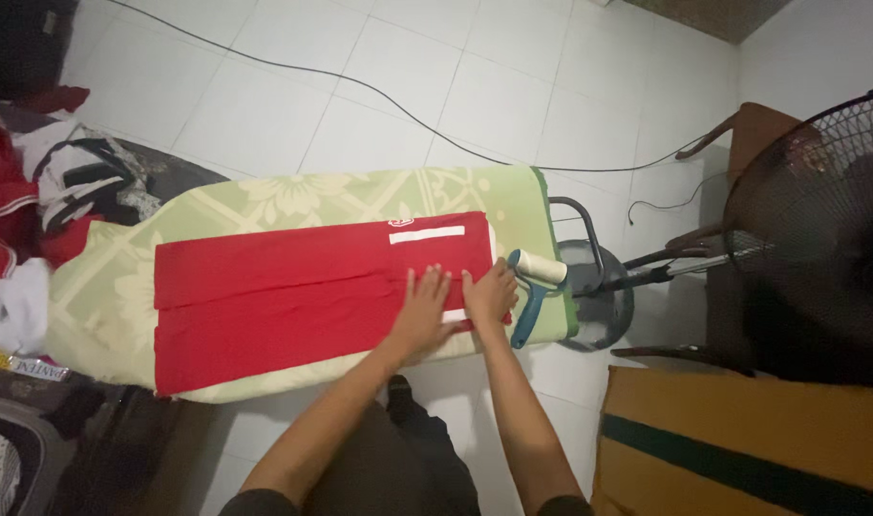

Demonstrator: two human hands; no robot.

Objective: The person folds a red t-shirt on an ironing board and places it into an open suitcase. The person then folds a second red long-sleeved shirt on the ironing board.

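- Two hands flat on the red cloth [293, 296], side by side, near its right end.
- Left hand [423, 311]: fingers spread wide, palm down, pressing, holding nothing.
- Right hand [491, 294]: open too, palm down, just beside the left one, on the edge by the white stripe [427, 234].
- Red cloth: folded long, lying along the green ironing board [293, 196], with a fold line running down the middle.
- Lint roller [535, 277] with a blue handle: resting on the board's right end, just beside the right hand, not held.
- Probably smoothing or flattening the fold right now, judging by the flat palms.
- Best to keep both palms flat and slide slowly outward, so no bumps stay under the cloth.
- Good to press along the fold line, so the edges stay matched up.
- Careful with the right elbow near the roller: easy to knock off the end of the board.
- Careful not to drag the cloth toward the near edge, where little board is left under it.
- Pile of clothes [35, 191] at the left, well apart from the hands.
- Black fan [819, 239] at the right and a cord [379, 91] across the white floor tiles [513, 96], both away from the work.
- Brown box [742, 449] at the lower right, beside the right arm.
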